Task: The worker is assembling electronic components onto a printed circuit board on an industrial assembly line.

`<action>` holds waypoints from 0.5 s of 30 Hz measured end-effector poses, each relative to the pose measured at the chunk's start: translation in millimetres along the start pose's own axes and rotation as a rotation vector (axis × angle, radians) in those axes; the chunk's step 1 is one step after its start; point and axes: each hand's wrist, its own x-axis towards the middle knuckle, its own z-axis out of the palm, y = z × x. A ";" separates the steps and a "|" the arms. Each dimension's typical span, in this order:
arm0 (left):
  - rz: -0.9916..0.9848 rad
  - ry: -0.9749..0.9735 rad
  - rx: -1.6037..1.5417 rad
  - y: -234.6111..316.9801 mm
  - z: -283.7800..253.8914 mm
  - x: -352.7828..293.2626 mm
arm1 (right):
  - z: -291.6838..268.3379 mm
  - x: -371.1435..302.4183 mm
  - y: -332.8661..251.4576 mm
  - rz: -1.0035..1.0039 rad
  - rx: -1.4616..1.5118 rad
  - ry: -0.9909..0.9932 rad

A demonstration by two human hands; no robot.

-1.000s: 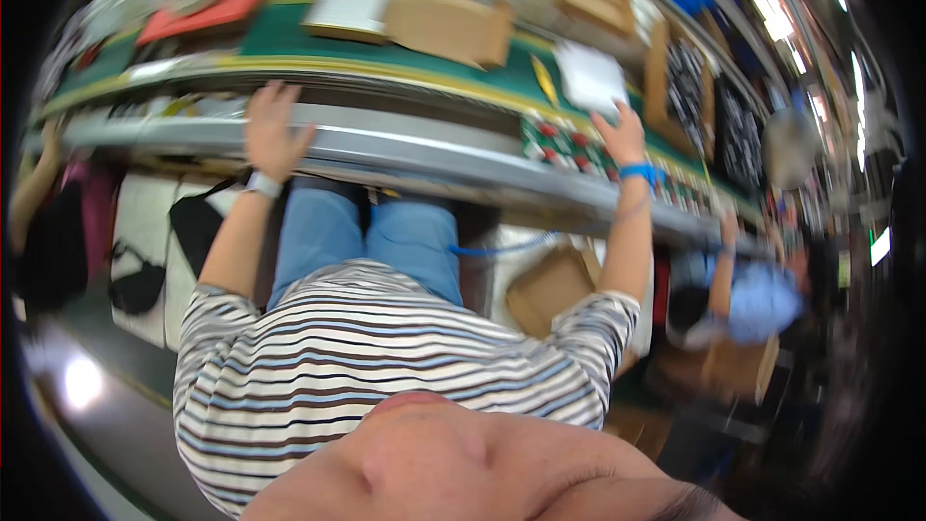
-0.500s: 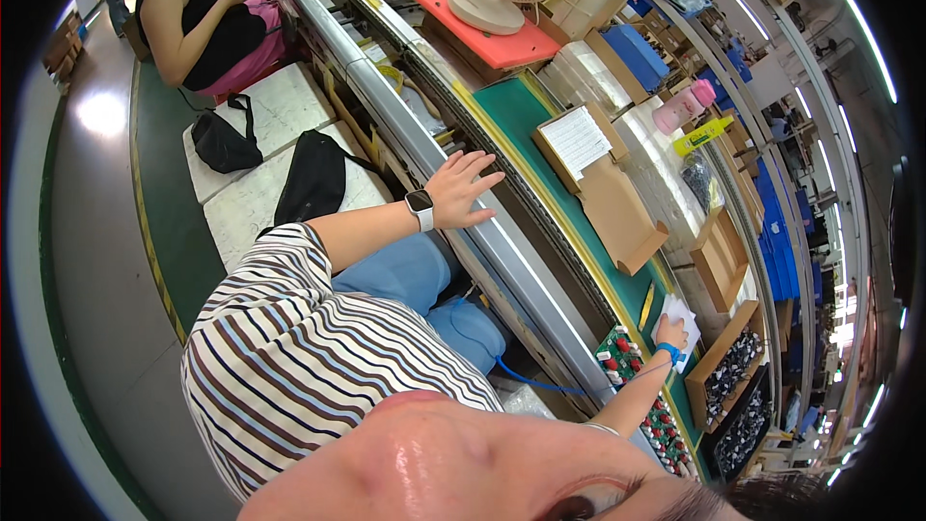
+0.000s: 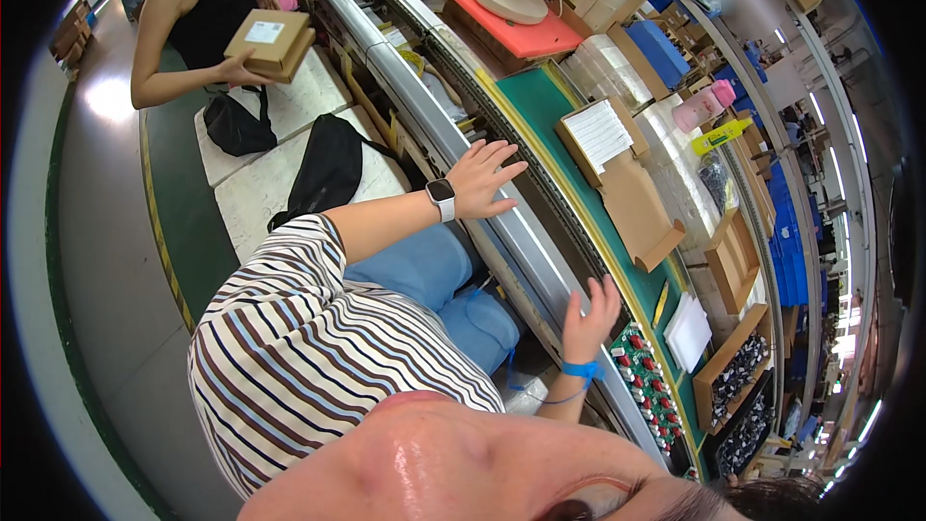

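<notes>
From here, the green surface runs diagonally beyond a grey metal rail. The row of circuit boards lies beside the rail, its long axis roughly parallel, just right of the right hand, the nearer one. That hand is spread, visibly empty. The left hand, also spread and empty, is over the rail; contact unconfirmed. Compared with a moment earlier, the right hand is off the white stack; a co-worker's hand now extends cardboard boxes.

The right hand has left the white stack.
</notes>
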 end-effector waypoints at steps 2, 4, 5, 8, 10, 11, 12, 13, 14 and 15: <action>0.008 0.006 -0.012 3.9 -0.6 0.5 | 12.6 -12.4 -13.6 -0.005 0.034 0.026; 0.017 0.029 -0.013 5.0 -1.1 -1.6 | 20.2 -22.3 -25.6 0.020 0.126 0.105; 0.013 0.028 -0.013 7.3 -0.9 -5.3 | 19.1 -29.2 -30.6 0.019 0.127 0.101; 0.002 0.007 -0.003 9.1 -3.0 -10.4 | 9.1 -50.3 -40.5 0.015 0.115 0.196; 0.033 -0.020 -0.026 10.3 -0.5 -5.4 | -6.3 -72.9 -42.8 0.114 0.138 0.218; 0.036 -0.009 -0.035 6.2 -0.1 -4.0 | -14.6 -83.6 -44.0 0.197 0.167 0.235; 0.045 -0.006 -0.052 1.7 4.1 -4.7 | -21.4 -90.2 -39.4 0.184 0.117 0.238; 0.033 -0.005 -0.096 2.2 2.5 -0.4 | -32.4 -94.4 -37.6 0.147 0.071 0.226; -0.010 -0.013 -0.087 3.9 1.6 1.3 | -42.7 -102.4 -33.5 0.186 0.038 0.179; 0.011 -0.048 -0.038 1.9 -4.7 2.7 | -51.8 -106.2 -30.0 0.213 0.027 0.186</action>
